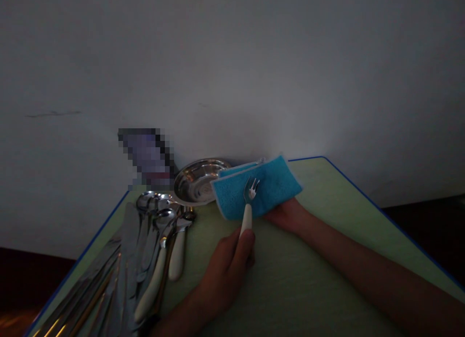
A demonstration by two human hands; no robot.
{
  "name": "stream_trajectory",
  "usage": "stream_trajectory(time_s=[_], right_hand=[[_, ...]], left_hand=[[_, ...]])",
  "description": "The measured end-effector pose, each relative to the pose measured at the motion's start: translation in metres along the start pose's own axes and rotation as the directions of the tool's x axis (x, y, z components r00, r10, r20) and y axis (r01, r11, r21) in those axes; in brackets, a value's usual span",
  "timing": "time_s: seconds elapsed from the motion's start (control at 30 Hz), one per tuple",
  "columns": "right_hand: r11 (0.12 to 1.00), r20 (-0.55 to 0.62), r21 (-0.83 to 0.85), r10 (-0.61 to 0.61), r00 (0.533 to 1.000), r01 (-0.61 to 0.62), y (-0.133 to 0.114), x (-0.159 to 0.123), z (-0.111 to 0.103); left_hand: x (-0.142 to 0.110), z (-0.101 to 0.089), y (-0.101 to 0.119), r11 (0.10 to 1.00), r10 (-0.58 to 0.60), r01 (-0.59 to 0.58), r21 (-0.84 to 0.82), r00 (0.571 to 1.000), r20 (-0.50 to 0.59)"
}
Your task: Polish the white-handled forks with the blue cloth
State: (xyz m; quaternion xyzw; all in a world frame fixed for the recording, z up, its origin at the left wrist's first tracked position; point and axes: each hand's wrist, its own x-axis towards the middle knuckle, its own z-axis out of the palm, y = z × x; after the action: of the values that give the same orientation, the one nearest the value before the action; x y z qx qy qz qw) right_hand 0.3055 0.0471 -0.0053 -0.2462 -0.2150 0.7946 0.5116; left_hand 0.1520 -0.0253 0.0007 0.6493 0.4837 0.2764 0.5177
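Observation:
My left hand [232,264] is closed round the pale handle of a fork [248,211], whose metal tines point up and away from me. Behind the tines spreads a blue cloth [276,184] with a light edge, folded so that a second layer shows at the back. My right hand [286,213] holds the cloth from below and behind, its fingers mostly hidden by it. The tines overlap the cloth in view; whether they touch it I cannot tell.
A shiny metal bowl [198,182] stands near the wall. Several spoons [165,221] and knives [125,259] lie along the left of the pale green table [327,259], which has a blue edge. A blurred-out upright device [147,155] leans at the back left.

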Motion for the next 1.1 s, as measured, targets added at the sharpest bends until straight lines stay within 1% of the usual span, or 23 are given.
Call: stream_trajectory(time_s=[0.07, 0.13, 0.2, 0.27, 0.33, 0.37, 0.43, 0.57, 0.6, 0.7, 0.93, 1.1], right_hand=[[0.997, -0.061, 0.050, -0.059, 0.996, 0.063, -0.0007, 0.0013, -0.0024], [0.989, -0.083, 0.094, -0.107, 0.991, 0.115, -0.0007, 0.0032, -0.0055], [0.985, -0.098, 0.119, -0.114, 0.989, 0.125, -0.0004, 0.0040, -0.0073], [0.986, -0.137, 0.124, -0.092, 0.986, 0.109, 0.0001, 0.0034, -0.0075], [0.990, -0.194, 0.118, -0.055, 0.979, 0.079, 0.0004, 0.0017, -0.0066], [0.992, -0.217, 0.114, -0.036, 0.975, 0.062, 0.0006, 0.0009, -0.0062], [0.994, -0.225, 0.105, 0.000, 0.974, 0.024, 0.0007, -0.0003, -0.0058], [0.996, -0.178, 0.089, 0.022, 0.984, -0.006, 0.0006, -0.0003, -0.0066], [0.996, -0.171, 0.087, 0.022, 0.985, -0.007, 0.0006, -0.0001, -0.0068], [0.997, -0.140, 0.079, 0.021, 0.990, -0.010, 0.0009, -0.0002, -0.0069], [0.998, -0.118, 0.054, -0.025, 0.993, 0.032, 0.0012, -0.0009, -0.0093], [0.997, -0.120, 0.061, -0.033, 0.992, 0.041, 0.0009, 0.0001, -0.0093]], left_hand=[[-0.0003, 0.0000, -0.0005, 1.000, 0.010, -0.010, 0.000, 1.000, -0.002], [-0.0007, 0.0001, -0.0015, 1.000, 0.023, -0.023, -0.007, 1.000, 0.004], [-0.0008, -0.0001, -0.0029, 0.999, 0.049, -0.050, -0.023, 0.998, -0.025], [-0.0003, -0.0012, -0.0042, 0.995, 0.093, -0.098, -0.033, 0.988, -0.123], [0.0007, -0.0031, -0.0051, 0.989, 0.126, -0.141, -0.039, 0.957, -0.260], [0.0012, -0.0041, -0.0055, 0.988, 0.129, -0.147, -0.036, 0.942, -0.310], [0.0023, -0.0058, -0.0061, 0.989, 0.129, -0.145, -0.014, 0.918, -0.375], [0.0048, -0.0071, -0.0067, 0.991, 0.135, -0.122, 0.058, 0.878, -0.459], [0.0055, -0.0072, -0.0064, 0.991, 0.137, -0.119, 0.070, 0.873, -0.468], [0.0070, -0.0075, -0.0040, 0.991, 0.129, -0.098, 0.091, 0.883, -0.452], [0.0061, -0.0082, 0.0024, 0.999, 0.041, -0.022, 0.049, 0.898, -0.439], [0.0043, -0.0075, 0.0031, 1.000, 0.008, 0.000, 0.021, 0.926, -0.377]])
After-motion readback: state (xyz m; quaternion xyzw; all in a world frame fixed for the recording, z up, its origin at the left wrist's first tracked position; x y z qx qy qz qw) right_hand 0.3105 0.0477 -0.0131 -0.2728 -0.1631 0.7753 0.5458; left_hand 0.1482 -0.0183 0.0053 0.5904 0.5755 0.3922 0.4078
